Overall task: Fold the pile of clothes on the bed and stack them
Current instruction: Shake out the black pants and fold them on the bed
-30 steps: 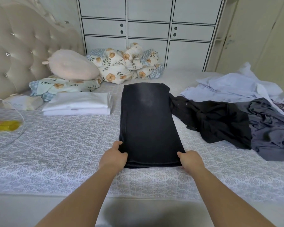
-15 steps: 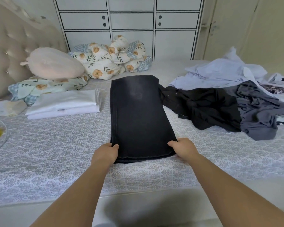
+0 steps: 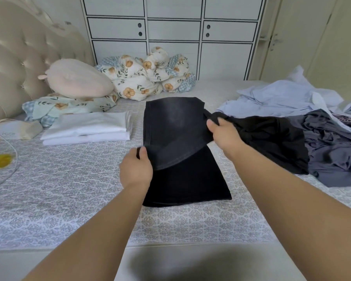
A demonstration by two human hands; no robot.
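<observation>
Black jeans (image 3: 176, 126) lie lengthwise in the middle of the bed (image 3: 69, 189). Their near end is lifted off the bed and carried toward the far end. My left hand (image 3: 136, 169) grips the left corner of the lifted edge. My right hand (image 3: 224, 132) grips the right corner, higher and farther away. A folded white garment (image 3: 87, 128) lies to the left of the jeans. An unfolded pile sits to the right: a black garment (image 3: 272, 138), a dark grey one (image 3: 330, 151) and a light blue shirt (image 3: 280, 98).
A padded headboard (image 3: 14, 63) stands on the left, with a pink pillow (image 3: 77, 80) and a bundled floral quilt (image 3: 146, 78) at the back. A white cabinet (image 3: 174, 29) fills the far wall. A clear bowl (image 3: 0, 159) with something yellow sits at the left edge.
Both hands have lifted the near end of the jeans and carried it away from me over the rest. The right hand is further along than the left.
</observation>
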